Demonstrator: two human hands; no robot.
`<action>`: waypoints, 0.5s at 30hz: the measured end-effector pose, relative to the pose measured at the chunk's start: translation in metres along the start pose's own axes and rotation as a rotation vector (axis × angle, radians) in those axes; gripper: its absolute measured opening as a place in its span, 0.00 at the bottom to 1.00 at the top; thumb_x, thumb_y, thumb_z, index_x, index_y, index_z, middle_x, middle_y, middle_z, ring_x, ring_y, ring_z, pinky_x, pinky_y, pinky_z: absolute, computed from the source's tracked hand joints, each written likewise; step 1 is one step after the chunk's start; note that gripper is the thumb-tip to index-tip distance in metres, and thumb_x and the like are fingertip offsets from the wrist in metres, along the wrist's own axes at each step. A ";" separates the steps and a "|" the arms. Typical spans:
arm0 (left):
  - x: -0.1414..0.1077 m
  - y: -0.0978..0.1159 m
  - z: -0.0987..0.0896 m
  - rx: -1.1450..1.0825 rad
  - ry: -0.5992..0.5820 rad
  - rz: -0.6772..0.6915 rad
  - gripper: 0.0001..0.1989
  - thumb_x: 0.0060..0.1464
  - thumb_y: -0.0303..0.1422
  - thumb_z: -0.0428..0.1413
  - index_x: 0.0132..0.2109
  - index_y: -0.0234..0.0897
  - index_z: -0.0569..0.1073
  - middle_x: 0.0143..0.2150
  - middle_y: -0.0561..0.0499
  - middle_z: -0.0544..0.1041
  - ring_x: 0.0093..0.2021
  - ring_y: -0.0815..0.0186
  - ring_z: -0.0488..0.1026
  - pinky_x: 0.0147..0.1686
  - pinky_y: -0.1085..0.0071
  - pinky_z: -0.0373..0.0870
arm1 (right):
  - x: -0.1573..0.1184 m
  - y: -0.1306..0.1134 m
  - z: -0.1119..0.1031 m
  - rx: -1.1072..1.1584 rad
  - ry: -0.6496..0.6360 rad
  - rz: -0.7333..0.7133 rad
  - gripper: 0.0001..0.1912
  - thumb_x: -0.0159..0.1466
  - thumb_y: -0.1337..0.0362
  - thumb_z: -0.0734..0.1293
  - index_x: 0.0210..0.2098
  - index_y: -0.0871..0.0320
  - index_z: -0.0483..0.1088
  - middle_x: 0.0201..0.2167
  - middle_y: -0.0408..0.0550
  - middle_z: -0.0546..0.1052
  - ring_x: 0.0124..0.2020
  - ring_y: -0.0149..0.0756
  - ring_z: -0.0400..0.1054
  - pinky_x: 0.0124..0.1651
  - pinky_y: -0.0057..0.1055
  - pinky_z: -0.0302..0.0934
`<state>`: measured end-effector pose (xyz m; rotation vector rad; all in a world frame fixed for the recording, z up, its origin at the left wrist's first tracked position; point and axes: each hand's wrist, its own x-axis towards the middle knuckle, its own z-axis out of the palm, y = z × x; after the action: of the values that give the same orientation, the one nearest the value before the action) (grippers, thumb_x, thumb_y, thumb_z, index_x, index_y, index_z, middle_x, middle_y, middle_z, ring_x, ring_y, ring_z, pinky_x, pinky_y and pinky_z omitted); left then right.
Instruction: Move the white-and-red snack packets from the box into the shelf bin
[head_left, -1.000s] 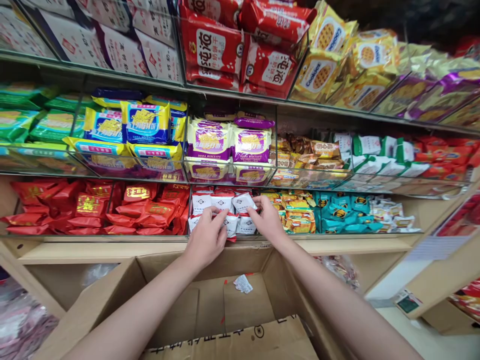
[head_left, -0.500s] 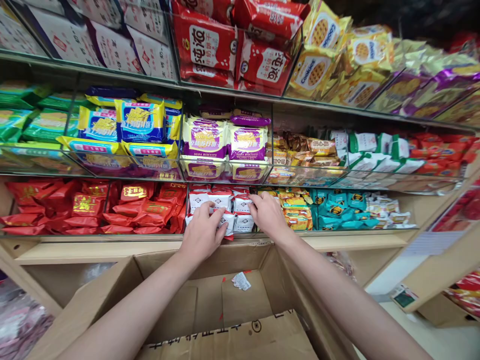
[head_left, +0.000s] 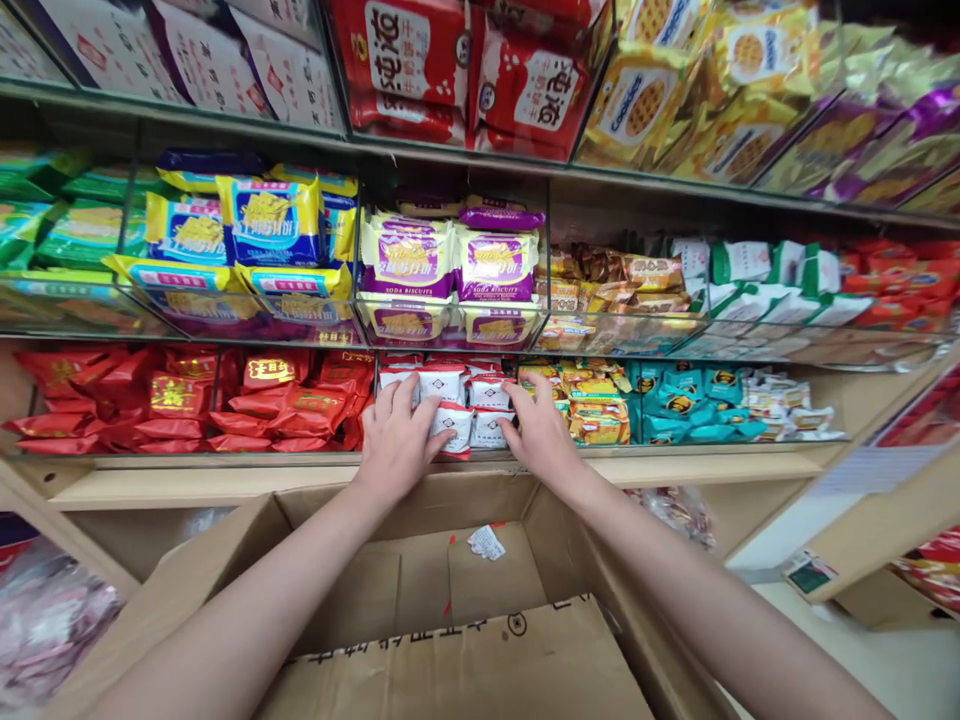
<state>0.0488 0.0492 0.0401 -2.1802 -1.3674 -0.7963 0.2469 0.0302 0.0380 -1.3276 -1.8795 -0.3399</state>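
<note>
Small white-and-red snack packets (head_left: 442,386) stand stacked in a compartment of the lowest shelf. My left hand (head_left: 396,440) lies against their left side, fingers spread, with the thumb by the lower front packet (head_left: 452,427). On the other side, my right hand (head_left: 546,428) has its fingers apart. Its thumb touches or nearly touches the lower right packet (head_left: 489,430), while the fingertips reach up near the divider beside the yellow packets (head_left: 596,405). Neither hand grips a packet. Below both forearms sits an opened cardboard box (head_left: 420,515).
Red packets (head_left: 292,405) fill the compartments at left; teal packets (head_left: 682,400) are at right. Soda biscuit packs (head_left: 412,260) stand on the shelf above, behind a clear front panel. A wooden ledge (head_left: 225,485) runs under the lowest shelf. A torn label (head_left: 486,543) lies inside the box.
The camera view has shifted slightly. My right fingers have spread from a closer bend at the packets' upper right, its thumb now lower. My left hand has eased left, showing more of the front packets.
</note>
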 end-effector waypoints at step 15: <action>0.007 -0.004 -0.011 0.087 -0.190 0.071 0.27 0.47 0.48 0.54 0.49 0.33 0.64 0.60 0.37 0.52 0.58 0.46 0.49 0.48 0.54 0.53 | -0.091 -0.074 -0.122 0.457 -0.724 0.001 0.11 0.57 0.64 0.64 0.39 0.45 0.71 0.31 0.46 0.75 0.31 0.36 0.68 0.34 0.31 0.59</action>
<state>0.0443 0.0481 0.0532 -2.2684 -1.3777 -0.5045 0.2482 -0.1365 0.0669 -1.2092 -2.3374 0.6277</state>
